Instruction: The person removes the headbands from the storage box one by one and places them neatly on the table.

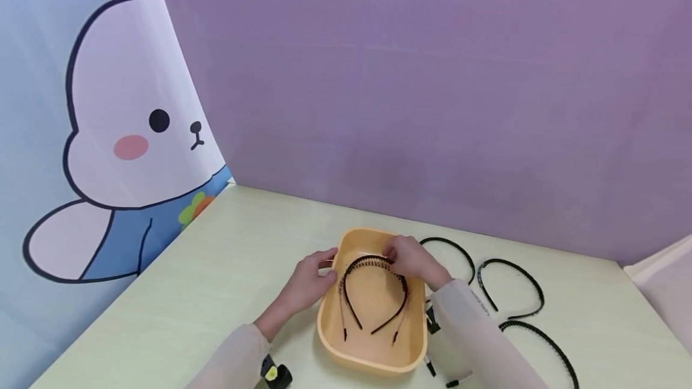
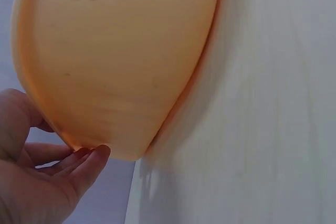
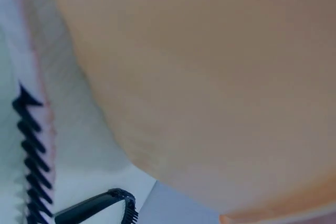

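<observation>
An orange-yellow plastic basin [image 1: 373, 360] is on the table in the head view. My left hand [image 1: 310, 279] holds its far left rim, thumb and fingers at the edge; in the left wrist view the same hand [image 2: 50, 179] grips a corner of the basin [image 2: 121, 66]. Inside lies a black toothed headband [image 1: 361, 259], arch away from me. A second, thinner headband [image 1: 345, 334] appears to lie overlapping it. My right hand [image 1: 415, 262] reaches over the right rim and pinches the arch on its right side. The fingertips are partly hidden.
To the right, several more black headbands lie on the table [image 1: 594, 317]: one behind my right wrist [image 1: 462, 250], another farther right [image 1: 527, 274], one nearer me [image 1: 557, 347]. A purple wall [image 1: 411, 107] stands behind. A rabbit-print curtain [image 1: 124, 77] hangs at left.
</observation>
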The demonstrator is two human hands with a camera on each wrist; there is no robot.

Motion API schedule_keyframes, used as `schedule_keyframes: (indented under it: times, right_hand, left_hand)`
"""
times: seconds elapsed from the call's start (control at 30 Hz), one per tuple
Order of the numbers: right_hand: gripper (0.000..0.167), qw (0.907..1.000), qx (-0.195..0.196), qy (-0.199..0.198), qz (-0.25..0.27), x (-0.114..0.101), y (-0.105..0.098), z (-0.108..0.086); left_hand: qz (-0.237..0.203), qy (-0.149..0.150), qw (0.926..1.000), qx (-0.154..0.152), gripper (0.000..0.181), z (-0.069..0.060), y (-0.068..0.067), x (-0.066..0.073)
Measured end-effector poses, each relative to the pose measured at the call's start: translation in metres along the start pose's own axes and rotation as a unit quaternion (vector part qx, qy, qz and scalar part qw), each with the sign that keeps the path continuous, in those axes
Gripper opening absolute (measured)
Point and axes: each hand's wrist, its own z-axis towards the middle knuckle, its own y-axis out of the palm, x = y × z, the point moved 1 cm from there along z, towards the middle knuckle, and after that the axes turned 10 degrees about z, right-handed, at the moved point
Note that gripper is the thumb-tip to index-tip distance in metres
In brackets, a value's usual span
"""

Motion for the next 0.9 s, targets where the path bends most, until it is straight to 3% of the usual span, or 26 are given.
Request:
schedule_keyframes:
  times: [0.37, 0.9]
  right_hand:
    - [0.018, 0.9995, 0.005, -0.03, 0.012, 0.004, -0.002, 0.0]
    - [0.016, 0.9992, 0.023, -0.028, 0.015, -0.002, -0.01, -0.003]
  left_hand:
    - [0.003, 0.013, 0.9998, 0.012, 0.048, -0.003, 0.001, 0.003]
    - [0.004, 0.018, 0.9998, 0.009, 0.048, -0.001, 0.003, 0.0]
